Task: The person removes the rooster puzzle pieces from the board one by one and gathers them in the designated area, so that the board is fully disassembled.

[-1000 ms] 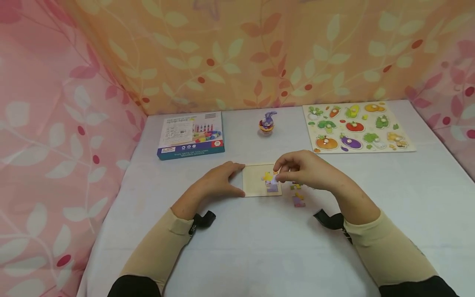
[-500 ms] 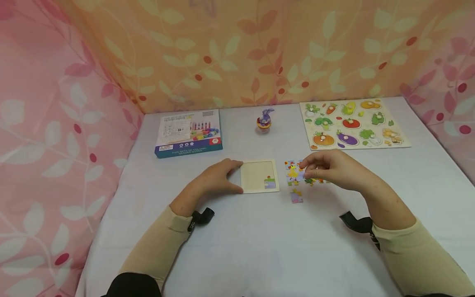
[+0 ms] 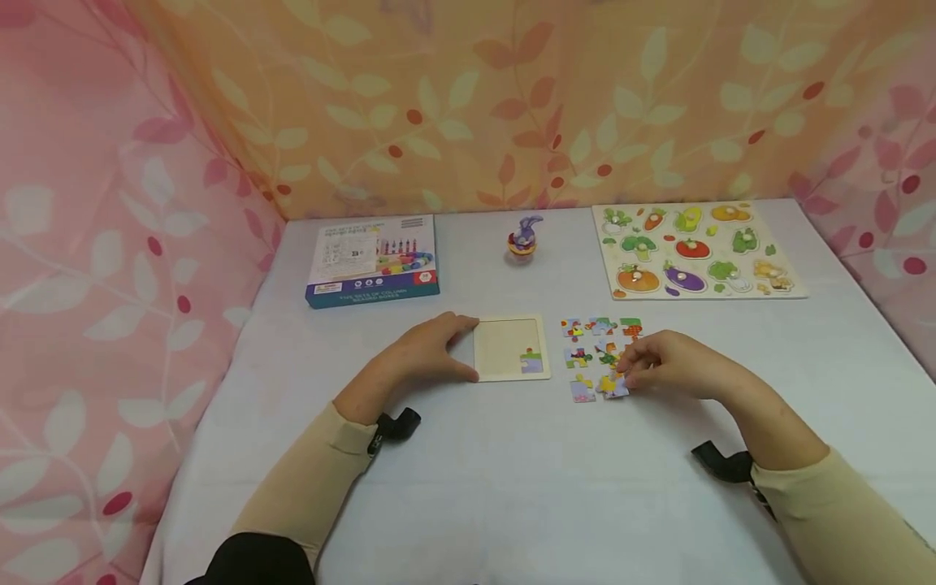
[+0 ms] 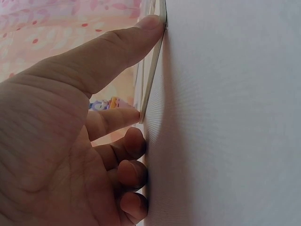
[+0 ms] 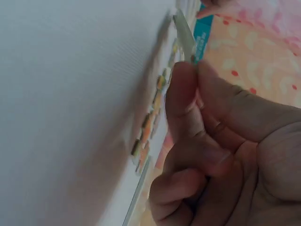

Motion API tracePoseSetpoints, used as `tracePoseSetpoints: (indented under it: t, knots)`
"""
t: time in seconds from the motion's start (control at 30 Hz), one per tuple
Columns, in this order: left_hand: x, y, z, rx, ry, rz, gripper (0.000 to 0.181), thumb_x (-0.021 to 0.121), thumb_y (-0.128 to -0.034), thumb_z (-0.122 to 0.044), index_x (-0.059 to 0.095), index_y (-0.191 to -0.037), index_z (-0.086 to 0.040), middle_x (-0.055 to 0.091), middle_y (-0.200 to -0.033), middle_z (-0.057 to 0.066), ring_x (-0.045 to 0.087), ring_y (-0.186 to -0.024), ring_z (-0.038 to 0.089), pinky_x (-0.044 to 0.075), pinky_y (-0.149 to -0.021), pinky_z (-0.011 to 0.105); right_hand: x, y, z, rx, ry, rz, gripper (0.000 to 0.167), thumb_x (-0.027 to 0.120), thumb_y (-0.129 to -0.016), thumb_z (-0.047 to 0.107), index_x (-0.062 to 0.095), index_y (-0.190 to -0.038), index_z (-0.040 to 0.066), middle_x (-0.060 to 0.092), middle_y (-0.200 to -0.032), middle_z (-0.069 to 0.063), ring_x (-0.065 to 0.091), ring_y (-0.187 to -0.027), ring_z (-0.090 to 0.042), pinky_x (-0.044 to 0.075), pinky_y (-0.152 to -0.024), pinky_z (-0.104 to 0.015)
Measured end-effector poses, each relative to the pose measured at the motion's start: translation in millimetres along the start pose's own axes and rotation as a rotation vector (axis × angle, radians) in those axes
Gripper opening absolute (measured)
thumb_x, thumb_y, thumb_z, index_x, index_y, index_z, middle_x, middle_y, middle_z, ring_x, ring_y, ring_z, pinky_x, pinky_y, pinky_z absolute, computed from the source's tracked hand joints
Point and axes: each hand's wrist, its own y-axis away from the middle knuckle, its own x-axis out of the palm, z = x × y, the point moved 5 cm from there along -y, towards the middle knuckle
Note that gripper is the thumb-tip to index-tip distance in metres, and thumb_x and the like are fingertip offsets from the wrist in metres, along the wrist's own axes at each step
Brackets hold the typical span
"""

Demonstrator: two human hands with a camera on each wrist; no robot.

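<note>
My left hand (image 3: pixel 431 353) holds a small square wooden puzzle board (image 3: pixel 504 349) by its left edge, thumb at the near corner and index finger at the far one. One puzzle piece (image 3: pixel 531 361) lies in the board's lower right corner. Just right of the board, loose jigsaw pieces (image 3: pixel 578 357) lie roughly in rows. Over their near right side, my right hand (image 3: pixel 669 366) pinches a yellow and lilac jigsaw piece (image 3: pixel 613 386) between thumb and index finger. The right wrist view shows that pinched piece (image 5: pixel 185 37) tilted, beyond the fingertips. Fingers partly cover pieces behind it.
A boxed bead set (image 3: pixel 373 262) lies at the back left. Behind the puzzle board stands a small purple rabbit figure (image 3: pixel 523 237). A vegetable peg puzzle (image 3: pixel 698 250) lies at the back right. Patterned cloth walls (image 3: pixel 439 106) enclose the white table.
My right hand has moved from above the puzzle board to the right, then down toward the near side of the loose pieces, still pinching a piece. The left hand stays at the board.
</note>
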Motion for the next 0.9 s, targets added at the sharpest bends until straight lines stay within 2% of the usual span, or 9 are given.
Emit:
tracePoseSetpoints:
  t: [0.23,0.47,0.63,0.9]
  knots:
    - [-1.1,-0.4,-0.3,0.013,-0.010,0.001,0.093,0.088,-0.0766,-0.052,0.046,-0.155,-0.027,0.055,-0.109,-0.003,0.051,-0.102,0.018,0.045,-0.084,0.037,8.1,-4.8,-1.8,0.028,0.162,-0.051,0.014,0.080,-0.089,0.019,0.073,-0.096,0.010,0.067,-0.079,0.006,0.057,-0.076,-0.015,0.044,-0.074,-0.037]
    - [0.2,-0.4,1.2,0.014,-0.006,0.004,0.093,0.089,-0.0763,-0.051,0.046,-0.155,-0.026,0.054,-0.109,-0.002,0.051,-0.102,0.018,0.044,-0.083,0.037,0.0,-1.8,14.5,0.041,0.301,-0.112,0.013,0.080,-0.086,0.018,0.071,-0.092,0.012,0.061,-0.076,0.005,0.054,-0.073,-0.015,0.043,-0.071,-0.037]
    - [0.0,-0.1,1.4,0.004,-0.001,0.007,0.092,0.089,-0.0765,-0.050,0.047,-0.155,-0.026,0.054,-0.109,-0.002,0.051,-0.102,0.019,0.044,-0.083,0.036,-12.7,2.0,36.2,0.040,0.296,-0.137,0.013,0.077,-0.088,0.020,0.069,-0.095,0.013,0.061,-0.078,0.004,0.053,-0.070,-0.017,0.041,-0.065,-0.035]
    - [-1.3,0.6,-0.3,0.013,0.006,0.007,0.092,0.089,-0.0766,-0.049,0.047,-0.155,-0.024,0.055,-0.109,-0.001,0.051,-0.102,0.019,0.045,-0.084,0.037,-29.2,0.0,71.1,0.007,0.256,-0.192,0.019,0.079,-0.090,0.027,0.071,-0.101,0.014,0.066,-0.084,0.004,0.057,-0.074,-0.018,0.044,-0.063,-0.036]
